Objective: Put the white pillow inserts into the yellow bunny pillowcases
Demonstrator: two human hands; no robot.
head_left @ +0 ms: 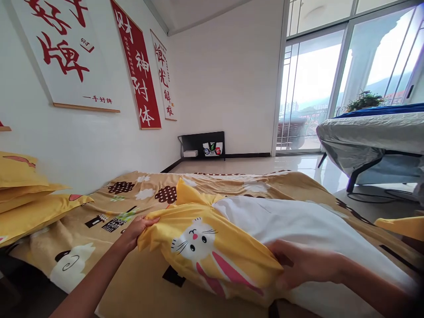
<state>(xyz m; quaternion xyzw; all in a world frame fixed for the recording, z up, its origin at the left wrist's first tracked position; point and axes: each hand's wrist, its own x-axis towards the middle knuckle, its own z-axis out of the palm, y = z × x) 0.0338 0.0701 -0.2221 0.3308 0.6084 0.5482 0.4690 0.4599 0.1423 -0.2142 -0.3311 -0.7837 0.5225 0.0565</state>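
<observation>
A yellow pillowcase (228,247) with a white rabbit print is partly over a white pillow (278,218) on the bed. The pillow's uncovered part stretches away to the right. My left hand (141,229) grips the left corner of the pillowcase, fingers closed on the bunched cloth. At the pillowcase's right edge, where it meets the white pillow, my right hand (294,265) pinches the yellow fabric; its fingertips are partly hidden. A further yellow fold (190,194) of the pillowcase stands up behind the rabbit print.
A brown patterned blanket (76,229) covers the bed. Stacked yellow pillows (29,194) lie at the left against the wall. Another yellow cloth (400,225) shows at the right edge. Beyond the bed stand a black shelf (192,143) and a covered table (374,132).
</observation>
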